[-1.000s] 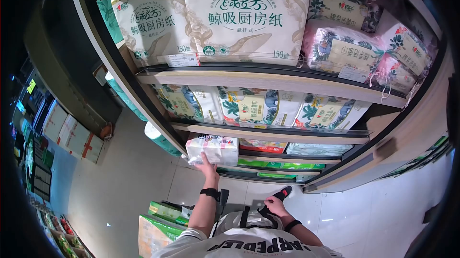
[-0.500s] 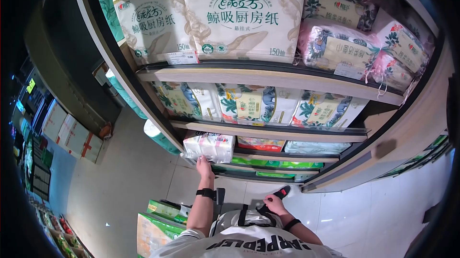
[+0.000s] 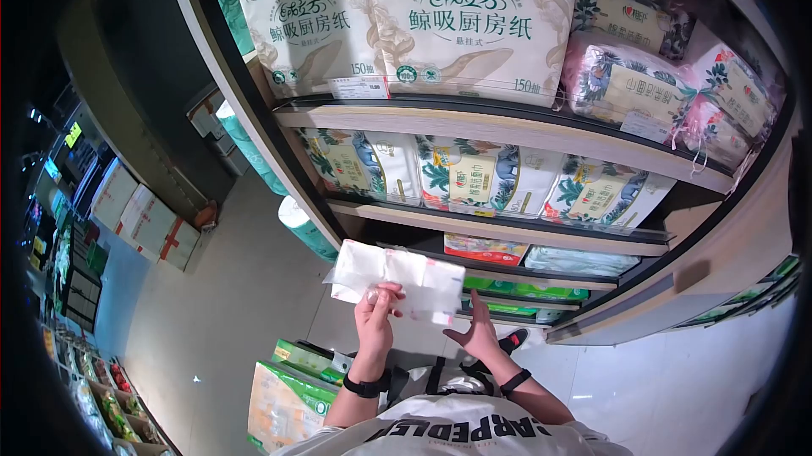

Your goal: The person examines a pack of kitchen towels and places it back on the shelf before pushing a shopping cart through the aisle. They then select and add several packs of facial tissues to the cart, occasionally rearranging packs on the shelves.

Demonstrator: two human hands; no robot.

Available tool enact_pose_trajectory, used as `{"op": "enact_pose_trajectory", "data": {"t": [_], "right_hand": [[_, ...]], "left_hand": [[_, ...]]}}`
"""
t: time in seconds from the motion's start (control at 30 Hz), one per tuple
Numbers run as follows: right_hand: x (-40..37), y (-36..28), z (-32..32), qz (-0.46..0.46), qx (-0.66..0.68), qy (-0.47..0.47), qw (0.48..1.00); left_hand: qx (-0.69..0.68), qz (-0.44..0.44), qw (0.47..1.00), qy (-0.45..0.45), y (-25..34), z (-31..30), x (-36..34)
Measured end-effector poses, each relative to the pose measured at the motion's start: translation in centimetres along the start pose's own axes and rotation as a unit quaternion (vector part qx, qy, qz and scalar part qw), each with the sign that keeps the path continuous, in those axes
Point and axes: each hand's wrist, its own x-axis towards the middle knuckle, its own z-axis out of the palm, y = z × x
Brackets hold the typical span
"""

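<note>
Wood-edged shelf unit [image 3: 474,122] ahead, stocked with large paper packs [image 3: 465,50]. Before its lower boards, in mid-air, white soft pack [image 3: 423,274], slightly tilted. Possible drop or sag at right end; probable cause, support from one side only. Left hand [image 3: 375,316] curled firmly on near edge; right hand [image 3: 478,333] spread wide, just beside right end, contact uncertain.

White wrapped pack [image 3: 427,277] held before the shelf unit [image 3: 474,127]
A broad pale face, faintly marked with pink, is seen at a slant; the near side is gripped by the left fingers [image 3: 384,294], before the shelf unit's lower levels.
</note>
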Motion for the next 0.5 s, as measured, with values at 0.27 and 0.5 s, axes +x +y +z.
{"op": "enact_pose_trajectory", "data": {"t": [0.27,0.5], "right_hand": [[2.7,-7.6,-2.3,0.086,0.742,-0.204,0.633],[3.4,-5.6,-4.2,-0.184,0.367,0.008,0.912]], "left_hand": [[-0.086,0.055,0.981,-0.166,5.3,-0.3,-4.1],[-0.118,0.082,0.986,-0.079,5.3,0.6,-3.2]]}}
